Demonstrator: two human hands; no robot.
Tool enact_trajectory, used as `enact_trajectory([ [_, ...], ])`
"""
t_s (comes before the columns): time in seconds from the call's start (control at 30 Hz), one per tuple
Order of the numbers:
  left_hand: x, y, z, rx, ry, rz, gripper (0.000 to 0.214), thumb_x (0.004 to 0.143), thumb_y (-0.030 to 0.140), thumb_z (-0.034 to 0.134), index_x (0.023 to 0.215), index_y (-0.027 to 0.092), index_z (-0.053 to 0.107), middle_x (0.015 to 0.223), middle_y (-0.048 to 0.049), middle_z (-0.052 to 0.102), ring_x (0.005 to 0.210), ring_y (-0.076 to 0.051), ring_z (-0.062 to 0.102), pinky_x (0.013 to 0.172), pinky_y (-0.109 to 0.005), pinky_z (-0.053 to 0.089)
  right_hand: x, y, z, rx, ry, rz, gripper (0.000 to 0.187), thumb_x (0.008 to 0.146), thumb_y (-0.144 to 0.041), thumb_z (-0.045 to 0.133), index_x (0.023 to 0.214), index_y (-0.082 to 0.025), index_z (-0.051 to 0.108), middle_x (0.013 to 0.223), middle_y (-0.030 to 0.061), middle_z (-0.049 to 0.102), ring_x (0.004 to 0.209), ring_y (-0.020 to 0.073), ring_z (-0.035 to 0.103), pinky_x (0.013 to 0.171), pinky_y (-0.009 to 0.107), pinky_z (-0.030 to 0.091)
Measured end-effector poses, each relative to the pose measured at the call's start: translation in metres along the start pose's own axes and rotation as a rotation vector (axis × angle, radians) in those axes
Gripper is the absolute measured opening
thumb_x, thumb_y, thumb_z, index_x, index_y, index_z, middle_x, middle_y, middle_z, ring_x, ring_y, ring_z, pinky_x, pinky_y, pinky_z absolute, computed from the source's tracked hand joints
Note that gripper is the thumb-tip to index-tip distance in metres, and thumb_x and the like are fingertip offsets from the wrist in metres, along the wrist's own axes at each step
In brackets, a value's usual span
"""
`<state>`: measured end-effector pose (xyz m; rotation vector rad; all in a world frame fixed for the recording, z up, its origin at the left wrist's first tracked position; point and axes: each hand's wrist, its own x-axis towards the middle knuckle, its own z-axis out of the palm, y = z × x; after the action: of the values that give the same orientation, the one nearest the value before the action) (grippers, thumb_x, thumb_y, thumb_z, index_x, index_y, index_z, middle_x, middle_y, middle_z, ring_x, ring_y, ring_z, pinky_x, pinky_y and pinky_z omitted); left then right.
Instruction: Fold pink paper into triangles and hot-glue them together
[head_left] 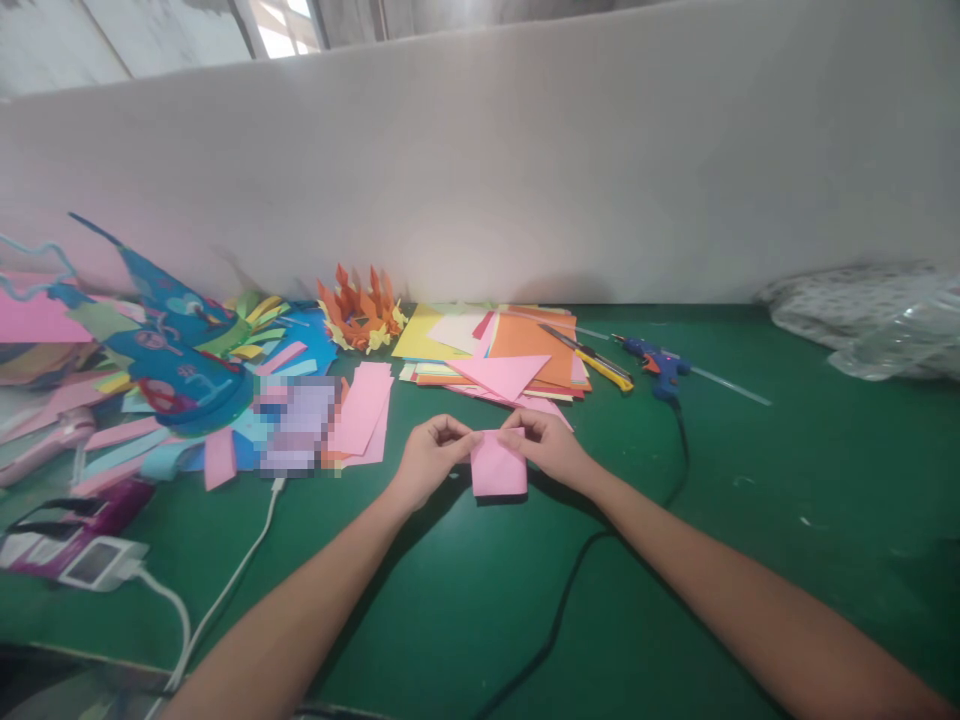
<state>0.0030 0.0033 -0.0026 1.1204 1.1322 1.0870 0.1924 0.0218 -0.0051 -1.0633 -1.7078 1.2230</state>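
1. Paper craft scene. A pink piece (499,468), small and roughly square, lies on a green table (750,520) at the centre of the view, just in front of the person.
2. The left hand (429,458) pinches its upper left corner. The right hand (549,448) pinches the upper right. On both hands the fingers are curled together and clamped on the top edge.
3. This looks like a fold being pressed along that edge. It would probably go best with the corners lined up, the lower part flat on the table, and even fingertip pressure run outward along the crease.
4. Just beyond lies a pink triangle (501,375) on a stack (525,340) of orange, yellow and pale sheets. To its right are a yellow knife (604,365) and a blue glue gun (656,362). The gun's black cord (570,580) trails back under the right forearm.
5. To the left are pink sheets (364,410), an orange spiky cutout (360,310) and a heap (180,360) of blue and mixed craft scraps.
6. The fingers hide the top edge, so I cannot tell how many layers the pink piece has or whether a crease exists. A patch (296,425) beside the pink sheets is blurred. A gadget (90,560) with a white cable at lower left is hard to identify, and crumpled plastic (870,315) is cut off at the right edge.
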Motion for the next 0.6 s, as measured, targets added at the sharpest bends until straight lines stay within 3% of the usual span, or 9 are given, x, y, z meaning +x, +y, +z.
enact_trajectory([
  [0.6, 0.0001, -0.0020, -0.0006, -0.014, -0.030, 0.030, 0.028, 0.062, 0.032, 0.078, 0.069, 0.013, 0.060, 0.068, -0.0007, 0.064, 0.061, -0.008, 0.056, 0.061, -0.021, 0.045, 0.0000, 0.0064, -0.0011, -0.002, 0.013, -0.022, 0.021, 0.077, -0.038, 0.062, 0.073, -0.017, 0.060, 0.071, 0.0004, 0.060, 0.062, 0.0128, 0.053, 0.057, 0.025, 0.043],
])
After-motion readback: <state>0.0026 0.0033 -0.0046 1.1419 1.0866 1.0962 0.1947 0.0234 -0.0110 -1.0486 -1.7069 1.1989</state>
